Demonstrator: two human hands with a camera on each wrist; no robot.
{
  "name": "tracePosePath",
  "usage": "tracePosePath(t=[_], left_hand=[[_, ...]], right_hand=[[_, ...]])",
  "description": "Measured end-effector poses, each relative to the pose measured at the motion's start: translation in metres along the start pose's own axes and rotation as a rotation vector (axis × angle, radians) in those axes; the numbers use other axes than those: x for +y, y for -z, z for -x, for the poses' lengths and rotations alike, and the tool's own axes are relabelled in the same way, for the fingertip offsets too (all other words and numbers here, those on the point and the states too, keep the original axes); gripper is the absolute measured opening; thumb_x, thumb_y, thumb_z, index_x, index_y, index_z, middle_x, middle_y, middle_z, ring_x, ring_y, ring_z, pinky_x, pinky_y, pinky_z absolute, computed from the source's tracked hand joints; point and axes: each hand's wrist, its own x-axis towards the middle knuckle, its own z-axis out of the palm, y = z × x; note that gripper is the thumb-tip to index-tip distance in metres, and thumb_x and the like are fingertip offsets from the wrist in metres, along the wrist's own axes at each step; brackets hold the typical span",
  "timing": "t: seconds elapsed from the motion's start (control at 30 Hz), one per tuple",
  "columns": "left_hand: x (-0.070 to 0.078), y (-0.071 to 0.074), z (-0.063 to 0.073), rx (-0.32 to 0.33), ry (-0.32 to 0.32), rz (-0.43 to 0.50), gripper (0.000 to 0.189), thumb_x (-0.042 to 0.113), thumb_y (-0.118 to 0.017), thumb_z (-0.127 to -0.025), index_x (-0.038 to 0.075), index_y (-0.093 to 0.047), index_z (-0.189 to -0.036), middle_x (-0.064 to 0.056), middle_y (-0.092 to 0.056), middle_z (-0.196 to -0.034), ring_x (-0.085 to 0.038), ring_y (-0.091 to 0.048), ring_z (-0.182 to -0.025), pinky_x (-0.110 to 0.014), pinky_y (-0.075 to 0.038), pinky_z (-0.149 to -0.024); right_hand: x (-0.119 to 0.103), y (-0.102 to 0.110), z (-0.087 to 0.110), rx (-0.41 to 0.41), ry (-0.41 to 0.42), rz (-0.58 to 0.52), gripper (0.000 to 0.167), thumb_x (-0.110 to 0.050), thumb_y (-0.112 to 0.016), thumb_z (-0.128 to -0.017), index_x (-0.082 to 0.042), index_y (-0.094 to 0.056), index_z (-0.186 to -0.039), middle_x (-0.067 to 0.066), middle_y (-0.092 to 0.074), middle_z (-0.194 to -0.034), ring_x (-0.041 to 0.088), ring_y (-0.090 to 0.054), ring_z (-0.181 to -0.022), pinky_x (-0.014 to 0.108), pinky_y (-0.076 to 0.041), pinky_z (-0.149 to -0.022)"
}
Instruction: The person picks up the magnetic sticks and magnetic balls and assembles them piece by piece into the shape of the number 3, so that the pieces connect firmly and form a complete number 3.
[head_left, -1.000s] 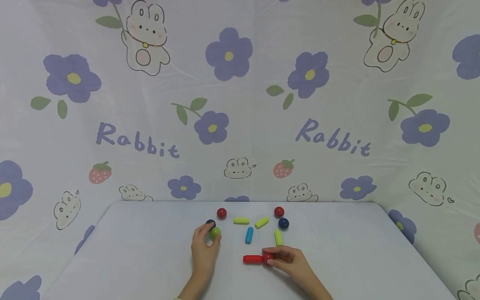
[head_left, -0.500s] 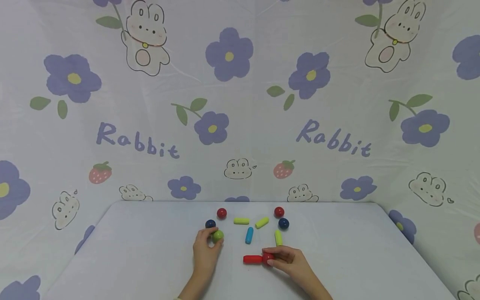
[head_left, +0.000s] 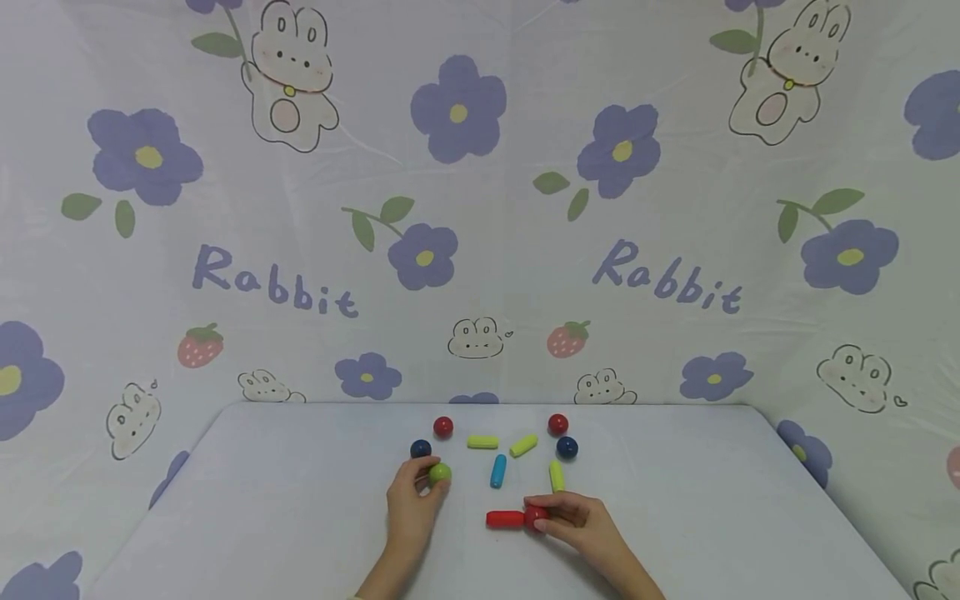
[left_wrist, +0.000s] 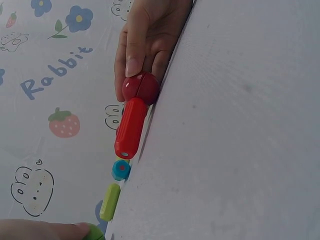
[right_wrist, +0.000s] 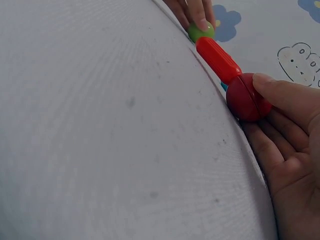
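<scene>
Pinching a green ball (head_left: 440, 472) between thumb and fingers, the left hand (head_left: 410, 504) sits over the white table (head_left: 300, 500) in the head view, just in front of a dark blue ball (head_left: 421, 448). The right hand (head_left: 588, 523) grips a red ball (head_left: 536, 517) whose left side meets one end of a red rod (head_left: 506, 519) – the green ball is farther back and to the left, apart from that rod. Behind them lie a blue rod (head_left: 498, 471) and three yellow rods (head_left: 482, 442), one of them just behind the right hand. Two more red balls (head_left: 558, 424) are near the patterned cloth (head_left: 525, 358), with a second dark blue ball (head_left: 567, 447) beside the right one.

In the left wrist view, the right hand's fingers close about the red ball, which shows a seam. The red rod points from it toward the camera, a hole in its near end; a left-hand fingertip touches the green ball, mostly cut off at the bottom edge.

In the right wrist view, the right thumb presses the red ball with the fingers beyond it – past the rod's far end, left-hand fingers hold the green ball
</scene>
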Motion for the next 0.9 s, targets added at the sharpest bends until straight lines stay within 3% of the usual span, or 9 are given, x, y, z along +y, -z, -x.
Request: tracePosePath(t=[0.17, 0.4, 0.57, 0.9], left_hand=[[0.002, 0.0, 0.0, -0.041, 0.022, 0.028, 0.035, -0.004, -0.072, -0.071, 0.001, -0.059, -0.103, -0.011, -0.057, -0.102, -0.023, -0.056, -0.096, -0.028, -0.046, -0.08], [0.006, 0.0, 0.0, -0.117, 0.141, 0.013, 0.033, 0.01, -0.074, -0.072, 0.013, -0.062, -0.103, -0.001, -0.059, -0.103, -0.015, -0.056, -0.096, -0.021, -0.045, -0.079], [0.01, 0.001, -0.002, -0.231, 0.215, 0.047, 0.031, 0.014, -0.074, -0.072, 0.014, -0.064, -0.101, 0.0, -0.06, -0.101, -0.019, -0.057, -0.095, -0.021, -0.046, -0.076], [0.015, 0.01, -0.008, -0.468, 0.222, 0.184, 0.03, 0.008, -0.074, -0.072, 0.003, -0.064, -0.1, -0.009, -0.061, -0.101, -0.024, -0.059, -0.093, -0.023, -0.047, -0.075]], right_hand=[[0.0, -0.001, 0.001, 0.0, -0.002, 0.008, 0.034, -0.018, -0.069, -0.079, -0.008, -0.063, -0.11, 0.005, -0.061, -0.11, 0.017, -0.055, -0.103, 0.023, -0.042, -0.084], [-0.002, 0.0, 0.001, -0.005, 0.0, -0.013, 0.034, -0.016, -0.069, -0.079, -0.006, -0.062, -0.11, 0.007, -0.06, -0.111, 0.017, -0.055, -0.104, 0.024, -0.042, -0.084], [-0.001, 0.0, 0.001, 0.0, 0.003, -0.014, 0.033, -0.015, -0.069, -0.079, -0.006, -0.062, -0.11, 0.006, -0.06, -0.111, 0.017, -0.055, -0.104, 0.024, -0.042, -0.084], [-0.004, 0.0, 0.003, -0.003, -0.002, -0.02, 0.034, -0.016, -0.068, -0.079, -0.005, -0.061, -0.111, 0.007, -0.06, -0.112, 0.018, -0.054, -0.105, 0.024, -0.042, -0.084]])
